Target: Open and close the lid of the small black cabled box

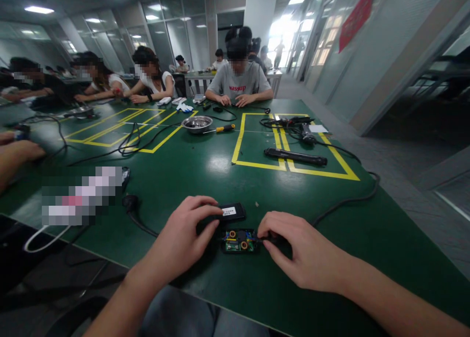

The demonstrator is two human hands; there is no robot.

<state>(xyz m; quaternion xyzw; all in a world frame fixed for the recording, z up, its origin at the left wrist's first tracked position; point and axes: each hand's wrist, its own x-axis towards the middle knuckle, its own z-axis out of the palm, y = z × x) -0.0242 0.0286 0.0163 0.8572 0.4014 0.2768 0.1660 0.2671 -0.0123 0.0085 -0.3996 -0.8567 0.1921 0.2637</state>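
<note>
Just in front of me on the green table lies an opened black housing with a green circuit board (240, 242) in it; two copper-wound coils and coloured wires show on the board. Behind it is the black plastic cover (237, 210) with a white label. My left hand (191, 224) has its thumb and fingers closed at the cover's left end. At the housing's right end, my right hand (293, 244) pinches the black cable where it meets the board; the fingers partly hide that spot.
A black plug (130, 203) lies left of my left hand, near a pixelated power strip (84, 195). Farther back are a metal bowl (197, 124), a yellow-black screwdriver (224, 128) and a black tube-shaped tool (295, 156). Cables cross the table. Several people sit around it.
</note>
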